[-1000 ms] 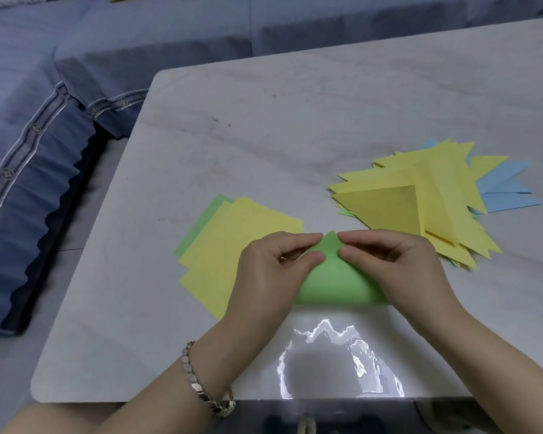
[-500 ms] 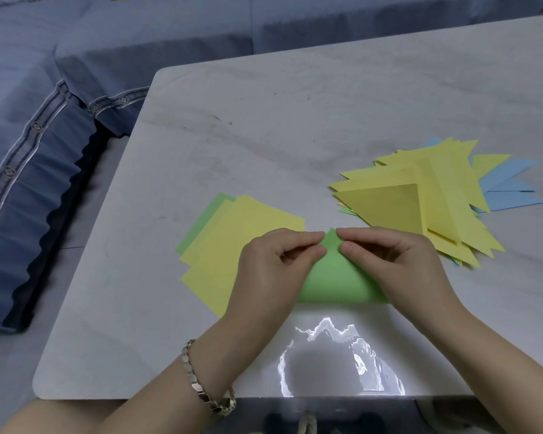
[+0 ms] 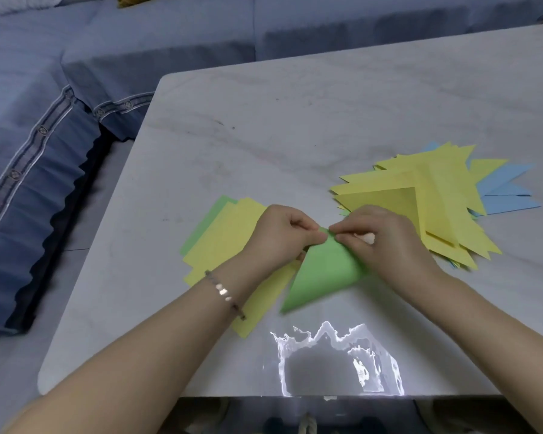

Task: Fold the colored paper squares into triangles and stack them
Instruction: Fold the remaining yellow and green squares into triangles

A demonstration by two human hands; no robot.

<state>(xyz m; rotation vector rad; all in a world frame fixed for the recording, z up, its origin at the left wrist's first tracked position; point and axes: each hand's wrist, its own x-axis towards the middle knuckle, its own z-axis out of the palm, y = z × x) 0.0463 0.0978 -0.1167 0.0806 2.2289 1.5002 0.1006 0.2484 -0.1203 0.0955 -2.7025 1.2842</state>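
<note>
Pinching together the far corners of one green sheet (image 3: pixel 323 274), the left hand (image 3: pixel 282 236) and right hand (image 3: pixel 386 242) are mid-fold, and the paper bows uncreased between two piles on the table (image 3: pixel 295 136). Next, I'd say, comes pressing the crease flat. To the left lie the flat squares (image 3: pixel 229 233), a few yellows over one green. To the right is the triangle stack (image 3: pixel 436 195), yellows over blues, too overlapped to count.

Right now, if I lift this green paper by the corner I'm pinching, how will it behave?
Probably floppy: the green paper bulges in a soft curve below where the left hand and right hand pinch its corner. Likely very light, being one thin sheet. Its fold looks rounded, not creased, so it may spring open if released.
</note>
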